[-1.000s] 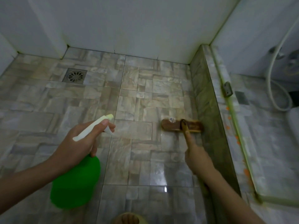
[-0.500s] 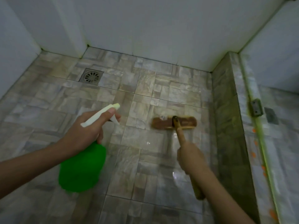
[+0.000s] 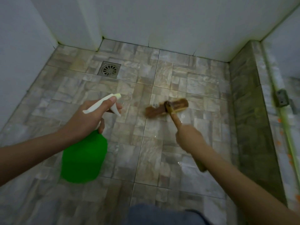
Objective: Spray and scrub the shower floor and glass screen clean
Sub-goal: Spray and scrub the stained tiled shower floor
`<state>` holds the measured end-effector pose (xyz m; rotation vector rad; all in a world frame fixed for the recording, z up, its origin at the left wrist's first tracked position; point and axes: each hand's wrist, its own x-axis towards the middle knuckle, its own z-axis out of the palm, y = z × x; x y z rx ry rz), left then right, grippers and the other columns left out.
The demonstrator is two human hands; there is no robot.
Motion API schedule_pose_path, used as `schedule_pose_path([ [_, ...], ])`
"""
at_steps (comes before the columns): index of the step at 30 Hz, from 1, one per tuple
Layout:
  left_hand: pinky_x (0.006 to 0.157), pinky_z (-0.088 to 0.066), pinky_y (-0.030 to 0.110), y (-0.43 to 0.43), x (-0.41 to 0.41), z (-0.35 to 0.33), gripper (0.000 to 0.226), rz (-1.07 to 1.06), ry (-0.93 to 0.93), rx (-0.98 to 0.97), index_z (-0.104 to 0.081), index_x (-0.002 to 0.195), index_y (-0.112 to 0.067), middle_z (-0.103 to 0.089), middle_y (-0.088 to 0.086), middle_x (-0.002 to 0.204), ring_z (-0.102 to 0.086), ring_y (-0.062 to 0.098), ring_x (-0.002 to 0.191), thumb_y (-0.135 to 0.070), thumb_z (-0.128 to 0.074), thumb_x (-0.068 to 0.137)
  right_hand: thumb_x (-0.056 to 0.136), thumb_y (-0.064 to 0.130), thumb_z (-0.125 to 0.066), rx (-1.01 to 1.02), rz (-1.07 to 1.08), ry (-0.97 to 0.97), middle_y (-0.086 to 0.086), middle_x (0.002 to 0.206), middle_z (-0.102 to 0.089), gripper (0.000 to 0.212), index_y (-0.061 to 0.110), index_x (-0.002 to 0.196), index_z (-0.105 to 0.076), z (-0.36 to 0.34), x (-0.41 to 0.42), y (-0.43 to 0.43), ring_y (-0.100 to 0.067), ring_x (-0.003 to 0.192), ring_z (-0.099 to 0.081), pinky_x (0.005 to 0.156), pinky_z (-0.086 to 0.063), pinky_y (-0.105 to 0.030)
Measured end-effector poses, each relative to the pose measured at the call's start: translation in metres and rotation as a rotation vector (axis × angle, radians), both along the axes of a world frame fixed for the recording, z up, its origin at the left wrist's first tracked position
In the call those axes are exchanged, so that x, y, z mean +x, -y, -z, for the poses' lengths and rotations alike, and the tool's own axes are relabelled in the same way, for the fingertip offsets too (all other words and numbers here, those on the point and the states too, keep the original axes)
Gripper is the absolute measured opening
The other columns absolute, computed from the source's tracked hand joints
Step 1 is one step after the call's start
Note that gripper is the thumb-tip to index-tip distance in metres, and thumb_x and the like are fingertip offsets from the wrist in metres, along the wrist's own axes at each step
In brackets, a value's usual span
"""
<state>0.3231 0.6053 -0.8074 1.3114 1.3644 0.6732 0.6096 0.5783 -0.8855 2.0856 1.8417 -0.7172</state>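
Both hands busy. My left hand (image 3: 87, 117) grips the green spray bottle (image 3: 83, 157), finger on its trigger, nozzle over the shower floor (image 3: 162, 153). Drain (image 3: 109, 70) far left. My right hand (image 3: 189, 135) is clenched on the scrub brush (image 3: 167, 108), head on mid-floor tile. Wet patches only nearby; I judge floor partly done. Kerb (image 3: 248, 111) hems the right; glass screen untouched.

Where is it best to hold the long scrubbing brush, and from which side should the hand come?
Grip the wooden handle near its middle, coming from the near end, as the right hand does now. The handle slopes back toward the person while the brush head lies on the tiled floor, so this grip presses the bristles down.
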Motion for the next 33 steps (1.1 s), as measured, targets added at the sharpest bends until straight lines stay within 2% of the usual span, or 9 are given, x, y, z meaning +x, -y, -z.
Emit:
schedule_pose_path([
  [3,0.039,-0.044,0.027,0.003,-0.003,0.013,0.046,-0.074,0.042,-0.003,-0.079,0.091,-0.022,-0.077,-0.005,0.109,-0.07,0.032,0.081,-0.06,-0.053,0.089,0.093,0.004,-0.041,0.091,-0.034,-0.041,-0.014,0.097,-0.057,0.083,0.042,0.152,0.003,0.008,-0.016,-0.063,-0.02,0.058,-0.053,0.053,-0.05,-0.034],
  [5,0.04,-0.044,0.026,0.01,-0.005,0.021,0.052,-0.093,0.071,0.023,-0.079,0.086,-0.016,-0.076,-0.005,0.112,-0.07,0.028,0.073,-0.062,-0.054,0.087,0.094,0.003,-0.04,0.072,-0.051,-0.031,-0.013,0.1,-0.056,0.083,0.044,0.152,0.002,0.006,-0.015,-0.083,-0.023,0.06,-0.057,0.048,-0.051,-0.033],
  [10,0.044,-0.044,0.02,0.033,-0.019,0.031,0.032,-0.129,0.073,0.046,-0.075,0.095,-0.047,-0.077,-0.014,0.108,-0.051,0.019,0.04,-0.066,-0.051,0.086,0.098,0.015,-0.039,-0.07,-0.072,0.091,-0.004,0.085,-0.057,0.075,0.046,0.15,0.006,-0.012,0.006,0.067,-0.015,0.065,-0.056,0.058,-0.05,-0.029],
  [13,0.046,-0.045,0.022,0.043,-0.029,0.031,0.031,-0.139,0.07,0.021,-0.074,0.085,-0.057,-0.078,-0.011,0.099,-0.054,0.023,0.043,-0.074,-0.05,0.079,0.099,0.02,-0.036,-0.211,-0.135,0.115,0.003,0.068,-0.048,0.084,0.045,0.142,0.032,-0.029,-0.004,0.137,-0.012,0.054,-0.046,0.05,-0.037,-0.026],
  [15,0.044,-0.045,0.022,0.046,-0.035,0.031,0.031,-0.152,0.075,0.014,-0.076,0.084,-0.055,-0.078,-0.01,0.102,-0.056,0.034,0.051,-0.073,-0.052,0.077,0.099,0.015,-0.038,-0.163,-0.178,0.086,0.003,0.067,-0.046,0.089,0.048,0.139,0.035,-0.026,-0.023,0.117,-0.011,0.053,-0.045,0.048,-0.035,-0.023],
  [21,0.041,-0.044,0.027,0.048,-0.048,0.03,0.038,-0.138,0.064,-0.004,-0.077,0.078,-0.047,-0.077,-0.008,0.106,-0.062,0.053,0.069,-0.079,-0.057,0.076,0.094,0.005,-0.038,0.073,-0.168,-0.025,-0.005,0.07,-0.046,0.085,0.05,0.149,0.009,0.01,-0.068,-0.005,-0.016,0.051,-0.046,0.041,-0.031,-0.025],
  [26,0.039,-0.043,0.023,0.043,-0.06,0.025,0.041,-0.222,0.102,0.031,-0.078,0.081,-0.024,-0.078,-0.003,0.106,-0.058,0.02,0.047,-0.054,-0.053,0.091,0.097,0.011,-0.04,-0.063,-0.19,0.024,-0.003,0.068,-0.048,0.093,0.058,0.135,0.031,-0.014,-0.057,0.078,-0.015,0.053,-0.047,0.05,-0.044,-0.03],
  [29,0.039,-0.043,0.022,0.044,-0.061,0.02,0.033,-0.251,0.13,0.01,-0.077,0.072,-0.044,-0.078,-0.011,0.097,-0.05,0.011,0.037,-0.052,-0.055,0.097,0.099,0.013,-0.038,0.005,-0.204,0.049,-0.005,0.075,-0.051,0.08,0.051,0.146,0.016,-0.002,-0.07,0.032,-0.015,0.055,-0.048,0.047,-0.04,-0.027],
  [33,0.039,-0.042,0.022,0.042,-0.065,0.025,0.024,-0.301,0.14,0.016,-0.073,0.09,-0.038,-0.078,-0.007,0.099,-0.046,0.011,0.033,-0.047,-0.052,0.097,0.099,0.011,-0.037,0.122,-0.214,-0.041,-0.017,0.102,-0.059,0.072,0.043,0.153,-0.002,0.026,-0.114,-0.087,-0.02,0.056,-0.053,0.046,-0.048,-0.032],
])
